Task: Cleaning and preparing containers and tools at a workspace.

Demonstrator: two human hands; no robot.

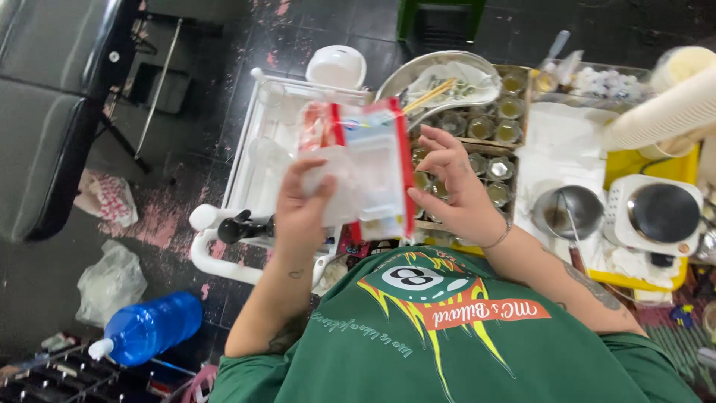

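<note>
Both hands hold up a clear plastic bag (369, 168) with red edges and white contents, in front of my chest. My left hand (302, 209) grips its left side, thumb on the front. On the right edge of the bag, my right hand (455, 186) pinches with spread fingers; a thin bracelet circles that wrist. I wear a green printed shirt (447, 336).
Behind the bag stand a white plastic rack (257, 160), a wooden tray of small glass jars (492, 123), and a metal bowl with chopsticks (440, 82). At right are a small metal pot (567, 213), a white hotplate (660, 213) and stacked cups (664, 112). A blue bottle (149, 328) lies on the floor.
</note>
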